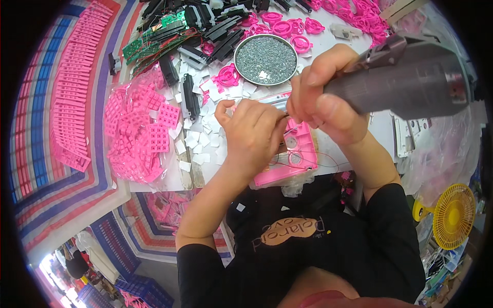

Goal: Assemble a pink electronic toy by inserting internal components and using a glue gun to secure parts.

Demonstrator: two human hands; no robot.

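My right hand [336, 95] is wrapped round the front part of a dark grey power screwdriver [405, 77], which lies nearly level and points left. Its tip ends at the fingers of my left hand [249, 133]. Those fingers are pinched together there, and whatever is between them is hidden. Just beneath both hands lies a pink plastic housing [280, 174] with round openings and thin red wires [331, 158] trailing from it. Part of the housing is covered by my left hand. Beyond the hands stands a round tin [235, 56] full of small silvery screws.
Black plastic parts [226, 43], green circuit boards [141, 51] and pink ring-shaped pieces [282, 28] crowd the far side. White paper squares [197, 138] are scattered left of my hands. A bag of pink keypads [138, 133] lies further left. A yellow fan [453, 216] stands at right.
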